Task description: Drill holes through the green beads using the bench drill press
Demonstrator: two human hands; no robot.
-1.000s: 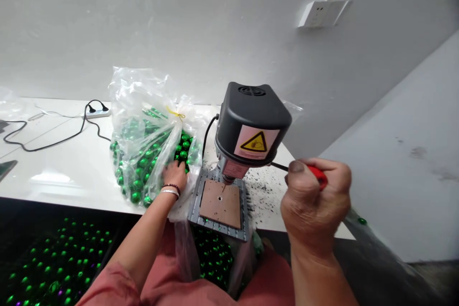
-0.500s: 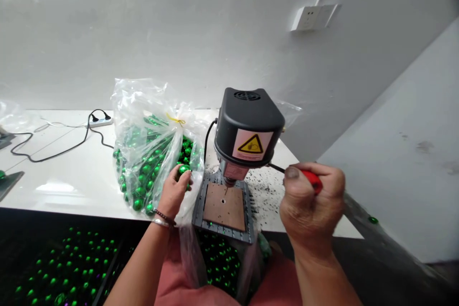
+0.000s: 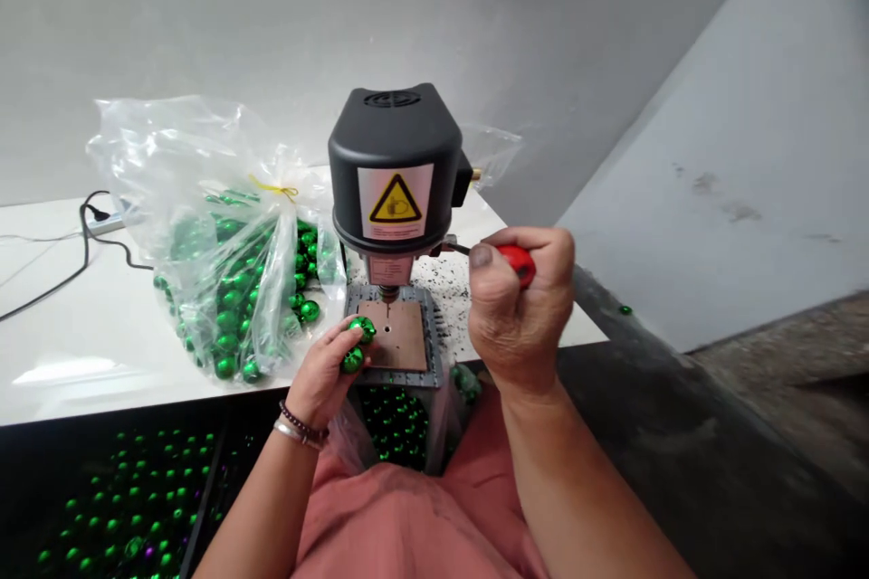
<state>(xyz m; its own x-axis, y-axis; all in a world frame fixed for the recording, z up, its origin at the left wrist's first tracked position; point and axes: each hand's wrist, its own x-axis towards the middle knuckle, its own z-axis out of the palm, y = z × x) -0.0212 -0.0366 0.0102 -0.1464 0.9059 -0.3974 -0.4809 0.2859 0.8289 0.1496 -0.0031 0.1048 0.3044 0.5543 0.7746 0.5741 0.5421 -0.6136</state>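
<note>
My left hand (image 3: 324,380) is closed on two shiny green balls, one green ball (image 3: 363,328) at the fingertips and a second green ball (image 3: 352,360) lower in the fingers. It is at the left edge of the brown board (image 3: 404,348) on the drill press base, and the board has a small hole. Above that hole points the bit of a black drill press (image 3: 397,154) with a yellow warning label. My right hand (image 3: 520,317) grips the red handle (image 3: 514,264) of the press lever, to the right of the machine.
Left of the press stands a clear plastic bag (image 3: 176,145) of green balls, tied with yellow string. A power cord (image 3: 85,244) runs to a power strip at the far left. Dark shavings lie on the white table (image 3: 81,317). Below are more green balls (image 3: 394,425) in an open bag.
My left hand has moved from the bag's opening to the board with green balls in its fingers. My right hand stays on the lever handle. The view has turned right and downward.
</note>
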